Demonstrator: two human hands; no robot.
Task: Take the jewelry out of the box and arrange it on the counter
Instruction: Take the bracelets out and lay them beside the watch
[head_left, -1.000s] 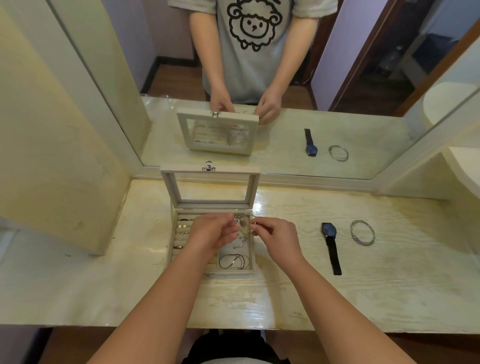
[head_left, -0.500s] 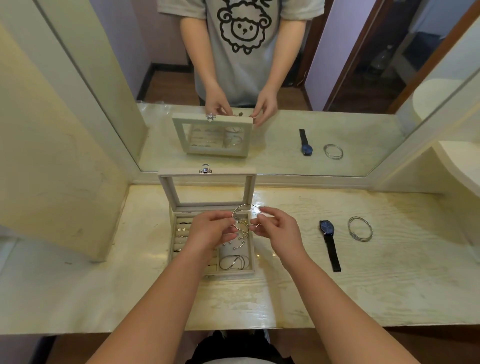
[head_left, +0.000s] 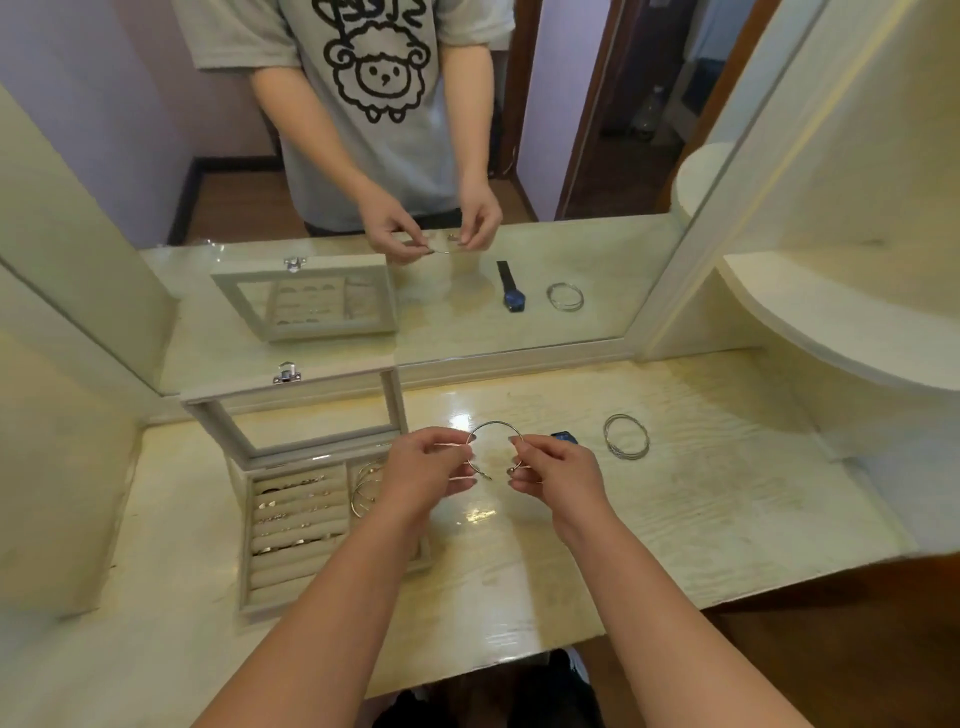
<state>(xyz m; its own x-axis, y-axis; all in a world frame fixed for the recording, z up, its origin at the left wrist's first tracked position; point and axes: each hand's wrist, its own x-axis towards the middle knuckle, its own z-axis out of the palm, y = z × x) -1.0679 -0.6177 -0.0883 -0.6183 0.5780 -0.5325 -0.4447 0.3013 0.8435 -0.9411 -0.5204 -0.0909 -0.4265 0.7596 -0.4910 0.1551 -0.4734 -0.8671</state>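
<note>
A thin silver open bangle (head_left: 492, 425) hangs above the counter (head_left: 701, 519), right of the box. My left hand (head_left: 427, 465) pinches its left end and my right hand (head_left: 556, 470) pinches its right end. The pale jewelry box (head_left: 291, 605) stands open at the left, its glass lid (head_left: 296, 410) upright. Rows of small rings (head_left: 296, 512) fill its left part, and more bangles (head_left: 366, 486) lie in its right compartment, partly hidden by my left arm. A blue-faced watch (head_left: 565, 437) lies behind my right hand, mostly covered. A set of silver bangles (head_left: 627, 436) lies further right.
A large mirror (head_left: 571, 130) behind the counter reflects the box, watch, bangles and the person. A cream wall panel (head_left: 57, 467) closes the left side. A rounded shelf (head_left: 841, 322) juts out at the right. The counter's front edge runs below my forearms.
Both hands lifted the bangle out of the box and carried it right, over the counter. The camera shifted, so the box now appears further left.
</note>
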